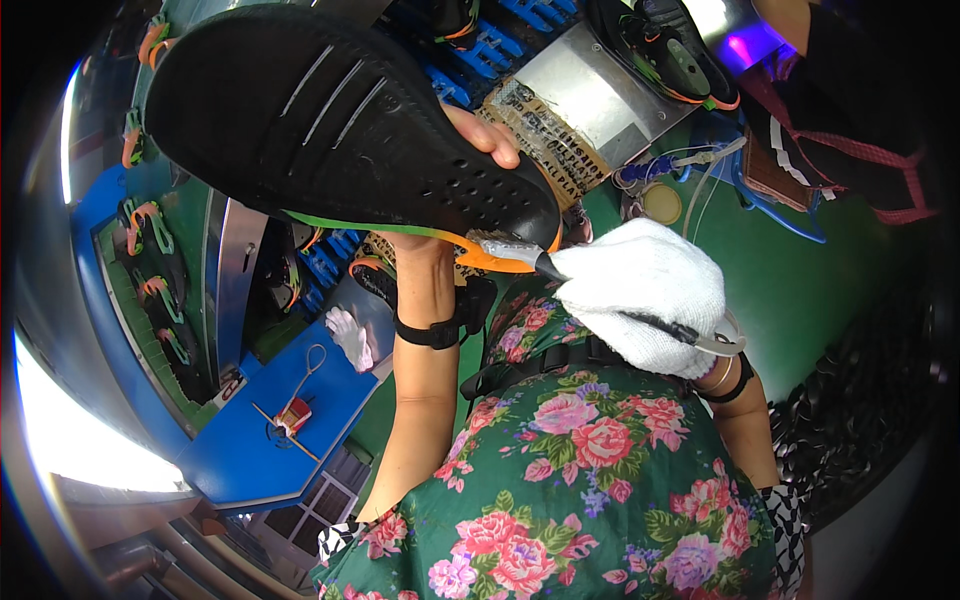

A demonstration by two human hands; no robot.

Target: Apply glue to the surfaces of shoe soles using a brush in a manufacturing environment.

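A large black shoe sole (330, 120) with a green and orange edge fills the upper left, tilted with its broad end to the left. My left hand (482, 135) is closed round it; the fingertips show over the far edge and the rest is hidden beneath. In a white knitted glove, my right hand (645, 295) grips a brush (547, 266) with a dark handle. The brush's pale, wet-looking bristles touch the sole's edge at its narrow right end. Out of the glove, near my wrist, a dark rod and a grey tube stick out.
A blue table (270, 440) at lower left holds a pale glove (349, 338) and a small red-and-white item (293, 416). Several shoe parts lie on the green conveyor (165, 255) at left. Another dark shoe (668, 55) sits far right of centre, close to a person (840, 110).
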